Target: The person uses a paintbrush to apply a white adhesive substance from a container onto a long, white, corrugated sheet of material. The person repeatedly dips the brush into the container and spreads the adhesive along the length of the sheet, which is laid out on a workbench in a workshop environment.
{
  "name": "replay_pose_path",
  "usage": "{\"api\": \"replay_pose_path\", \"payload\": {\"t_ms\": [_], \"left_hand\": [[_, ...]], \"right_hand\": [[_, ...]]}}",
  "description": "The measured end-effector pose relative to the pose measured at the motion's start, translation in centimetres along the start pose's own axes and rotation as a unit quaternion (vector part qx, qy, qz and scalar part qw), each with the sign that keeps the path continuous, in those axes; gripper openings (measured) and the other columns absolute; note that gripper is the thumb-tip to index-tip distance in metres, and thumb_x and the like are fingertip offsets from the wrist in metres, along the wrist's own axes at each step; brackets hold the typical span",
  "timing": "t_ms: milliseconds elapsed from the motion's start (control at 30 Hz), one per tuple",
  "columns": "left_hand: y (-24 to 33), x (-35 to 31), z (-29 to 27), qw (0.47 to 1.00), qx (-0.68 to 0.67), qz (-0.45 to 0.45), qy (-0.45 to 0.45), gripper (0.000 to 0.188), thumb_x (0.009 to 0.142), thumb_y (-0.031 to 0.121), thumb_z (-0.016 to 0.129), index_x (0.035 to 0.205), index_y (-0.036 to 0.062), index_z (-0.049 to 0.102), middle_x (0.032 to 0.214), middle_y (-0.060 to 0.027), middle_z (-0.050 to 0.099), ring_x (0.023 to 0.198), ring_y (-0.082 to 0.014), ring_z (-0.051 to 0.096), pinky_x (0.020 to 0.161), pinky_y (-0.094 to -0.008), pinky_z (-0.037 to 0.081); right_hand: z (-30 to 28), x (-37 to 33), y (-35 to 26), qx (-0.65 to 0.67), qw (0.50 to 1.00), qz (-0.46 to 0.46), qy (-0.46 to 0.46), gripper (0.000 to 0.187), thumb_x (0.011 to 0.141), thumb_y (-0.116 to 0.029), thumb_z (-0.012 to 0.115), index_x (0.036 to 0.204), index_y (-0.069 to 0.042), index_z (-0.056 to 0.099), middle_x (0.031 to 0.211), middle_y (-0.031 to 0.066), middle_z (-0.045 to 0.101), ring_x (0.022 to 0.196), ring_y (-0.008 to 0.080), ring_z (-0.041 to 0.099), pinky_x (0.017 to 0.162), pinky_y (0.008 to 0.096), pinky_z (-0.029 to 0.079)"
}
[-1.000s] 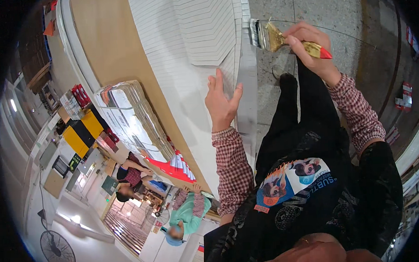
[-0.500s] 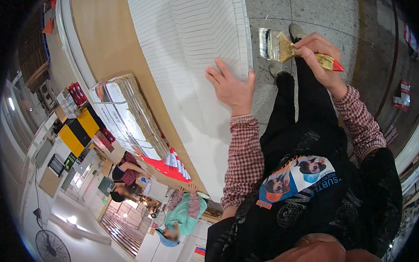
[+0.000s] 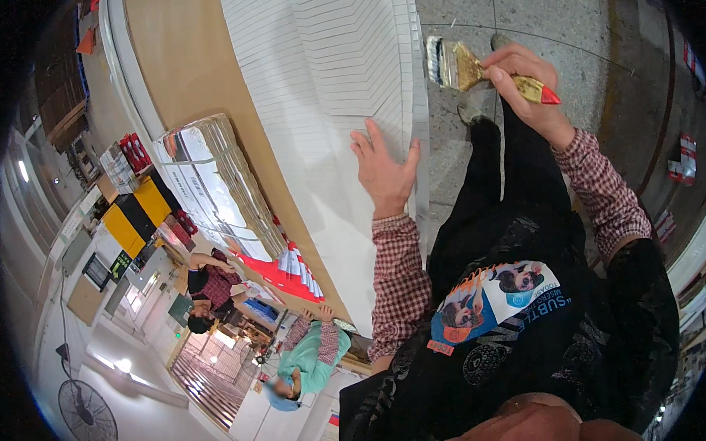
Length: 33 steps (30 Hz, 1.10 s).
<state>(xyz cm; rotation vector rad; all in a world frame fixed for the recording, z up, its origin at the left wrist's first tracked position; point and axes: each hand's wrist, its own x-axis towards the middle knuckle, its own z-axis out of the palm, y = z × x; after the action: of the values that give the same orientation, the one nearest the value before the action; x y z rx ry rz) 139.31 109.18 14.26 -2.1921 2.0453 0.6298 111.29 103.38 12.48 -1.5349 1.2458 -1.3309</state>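
My left hand lies spread, palm down, on a long run of white paper sheets. Their overlapping edges show as many thin, close lines across the run. Nothing is in that hand. To its right, my right hand grips a wide flat paintbrush by its yellow handle with a red tip. The bristles point left toward the sheets' right edge, over the grey floor, a small gap apart from the paper in this view.
The sheets lie on a brown tabletop. A strapped bundle of printed matter and fanned red-and-white papers sit on its left. Two co-workers stand beyond, one in a green top, one in a checked top.
My right hand has carried the paintbrush left and slightly up, closer to the sheets' edge. My left hand has slid a little toward me along the paper. The co-worker in the checked top has moved.
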Motion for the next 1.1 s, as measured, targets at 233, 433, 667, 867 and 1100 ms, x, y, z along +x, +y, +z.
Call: {"api": "replay_pose_path", "payload": {"t_ms": [233, 433, 667, 867, 1100], "left_hand": [[-1.4, 0.9, -2.6, 0.994, -0.105, 0.029, -0.029, 0.076, 0.080, 0.040, 0.068, 0.137, -0.0053, 0.045, 0.132, -0.0402, 0.045, 0.130, -0.0469, 0.042, 0.105, -0.0417, 0.038], [-1.4, 0.9, -2.9, 0.995, -0.086, 0.004, -0.042, 0.076, 0.079, 0.039, 0.068, 0.136, -0.0058, 0.046, 0.131, -0.0387, 0.046, 0.130, -0.0439, 0.044, 0.103, -0.0402, 0.040], [-1.5, 0.8, -1.6, 0.999, -0.024, 0.044, -0.015, 0.083, 0.079, 0.048, 0.066, 0.139, -0.0041, 0.042, 0.133, -0.0399, 0.044, 0.119, -0.0545, 0.048, 0.096, -0.0490, 0.045], [1.1, -0.9, 2.1, 0.994, 0.068, -0.027, 0.086, 0.093, 0.078, 0.052, 0.067, 0.145, -0.0027, 0.033, 0.140, -0.0369, 0.037, 0.132, -0.0512, 0.036, 0.107, -0.0483, 0.035], [0.0, -5.7, 6.4, 0.985, 0.088, -0.093, 0.118, 0.102, 0.077, 0.051, 0.070, 0.150, -0.0001, 0.021, 0.149, -0.0395, 0.013, 0.140, -0.0545, 0.010, 0.114, -0.0538, 0.017]], "right_hand": [[2.3, 1.5, 1.4, -0.004, 0.999, -0.051, 0.019, 0.013, 0.088, -0.007, 0.064, 0.079, 0.002, 0.062, 0.084, 0.0087, 0.064, 0.070, 0.0156, 0.060, 0.062, 0.0262, 0.047], [1.9, -0.7, -0.4, 0.001, 1.000, -0.013, -0.025, 0.011, 0.088, -0.006, 0.064, 0.081, 0.002, 0.063, 0.086, 0.0093, 0.065, 0.073, 0.0172, 0.061, 0.064, 0.0266, 0.047], [3.2, -1.4, 0.1, 0.000, 1.000, -0.004, -0.019, 0.012, 0.087, -0.006, 0.065, 0.078, 0.002, 0.062, 0.085, 0.0091, 0.065, 0.071, 0.0173, 0.061, 0.064, 0.0270, 0.048], [1.5, -4.9, -2.3, 0.022, 0.998, 0.043, -0.027, 0.013, 0.088, -0.006, 0.064, 0.078, 0.002, 0.062, 0.086, 0.0107, 0.066, 0.075, 0.0167, 0.062, 0.066, 0.0283, 0.049], [0.0, -6.8, -2.3, -0.007, 0.999, 0.043, -0.015, 0.014, 0.089, -0.007, 0.063, 0.078, 0.001, 0.062, 0.087, 0.0118, 0.066, 0.077, 0.0176, 0.063, 0.067, 0.0291, 0.049]]}}
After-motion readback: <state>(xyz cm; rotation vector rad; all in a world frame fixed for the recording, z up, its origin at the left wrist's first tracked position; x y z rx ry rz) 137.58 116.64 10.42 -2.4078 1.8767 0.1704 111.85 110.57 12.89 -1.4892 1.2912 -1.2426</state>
